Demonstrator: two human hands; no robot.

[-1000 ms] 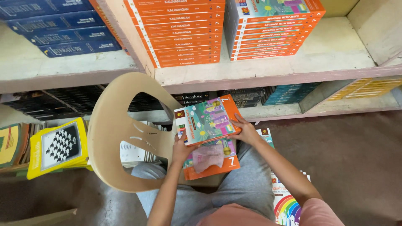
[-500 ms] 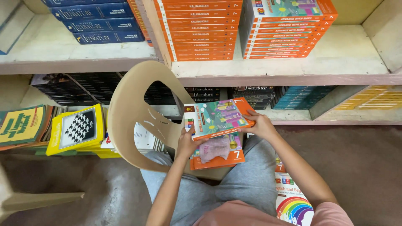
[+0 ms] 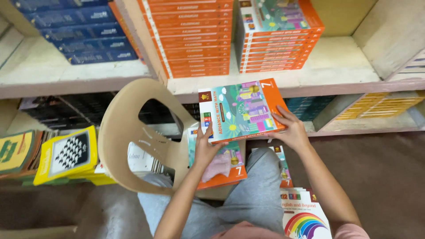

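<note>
I take the pale painted wooden shelf unit (image 3: 274,84) as my landmark, the biggest thing in view, with its upper board carrying a stack of orange-spined books (image 3: 274,48) at its right bay, a taller orange stack (image 3: 190,40) beside that and dark blue books (image 3: 79,35) to the far left. In front of the shelf stands a beige plastic chair (image 3: 128,137), and on its seat lies a second orange-and-teal book with a pink cloth (image 3: 221,163) on top. The thin orange-edged workbook with a colourful teal cover (image 3: 241,110) is held flat in the air, level with the shelf's front edge and just below the matching stack. My left hand (image 3: 206,148) has its fingers closed on the book's near left corner; my right hand (image 3: 290,130) grips the right edge, fingers wrapped under. To do this well, I judge the book should stay level, spine toward me, and rise squarely over the stack before the fingers slide out. Compared with half a second ago, the book has lifted clear of the chair and moved up toward the shelf edge, both hands holding as before.
</note>
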